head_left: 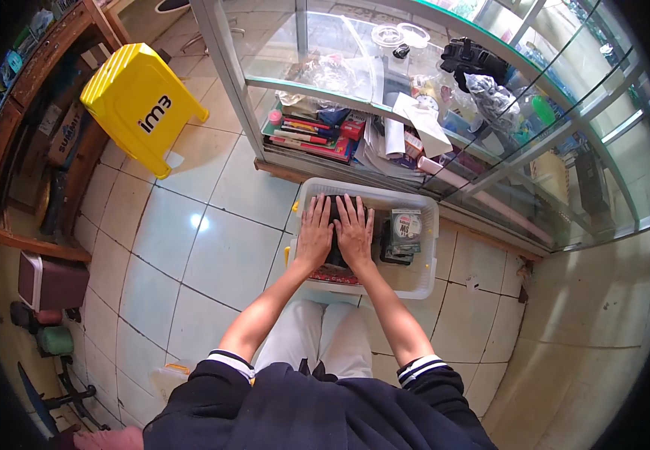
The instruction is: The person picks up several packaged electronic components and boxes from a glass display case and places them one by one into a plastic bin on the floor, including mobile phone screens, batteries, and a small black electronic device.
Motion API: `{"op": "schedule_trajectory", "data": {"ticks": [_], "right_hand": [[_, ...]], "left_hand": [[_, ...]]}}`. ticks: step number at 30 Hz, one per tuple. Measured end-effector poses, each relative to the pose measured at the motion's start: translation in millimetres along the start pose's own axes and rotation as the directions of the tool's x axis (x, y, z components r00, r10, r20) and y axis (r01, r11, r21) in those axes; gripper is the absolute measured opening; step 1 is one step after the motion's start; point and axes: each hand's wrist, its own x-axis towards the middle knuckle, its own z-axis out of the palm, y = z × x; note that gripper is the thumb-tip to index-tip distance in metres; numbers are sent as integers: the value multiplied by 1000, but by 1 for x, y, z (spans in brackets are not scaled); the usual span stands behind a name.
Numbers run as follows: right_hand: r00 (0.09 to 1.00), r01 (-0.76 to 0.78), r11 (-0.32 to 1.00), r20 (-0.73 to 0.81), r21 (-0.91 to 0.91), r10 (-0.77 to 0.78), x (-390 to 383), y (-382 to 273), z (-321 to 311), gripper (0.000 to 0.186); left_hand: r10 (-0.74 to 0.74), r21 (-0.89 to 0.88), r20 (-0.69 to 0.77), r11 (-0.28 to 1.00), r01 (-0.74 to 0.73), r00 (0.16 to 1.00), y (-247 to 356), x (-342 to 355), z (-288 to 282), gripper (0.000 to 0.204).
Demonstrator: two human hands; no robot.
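Both my hands reach into a translucent white plastic bin (431, 251) on the floor. My left hand (315, 232) lies flat with its fingers stretched out over a black item (333, 256). Beside it, my right hand (354, 232) rests flat on the same black item, fingers also extended. Most of that item is hidden under my hands, so its kind cannot be made out. A red patterned thing (335, 276) shows at the bin's near side. Right of my right hand, a stack of small flat packs (405, 232) stands in the bin.
A glass display case (317, 90) filled with books, papers and plastic bags stands just beyond the bin. On the left are a yellow plastic stool (141, 112) and a wooden shelf (40, 244). A maroon box (53, 282) sits below the shelf. A pale wall rises at right.
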Motion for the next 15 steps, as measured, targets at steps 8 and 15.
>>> {"op": "schedule_trajectory", "data": {"ticks": [8, 15], "right_hand": [[953, 62, 989, -303, 134, -18, 54, 27, -113, 53], [962, 70, 963, -236, -261, -134, 126, 77, -154, 56]], "left_hand": [[140, -180, -205, 967, -178, 969, 48, 79, -72, 55], [444, 4, -198, 892, -452, 874, 78, 190, -71, 52]]}}
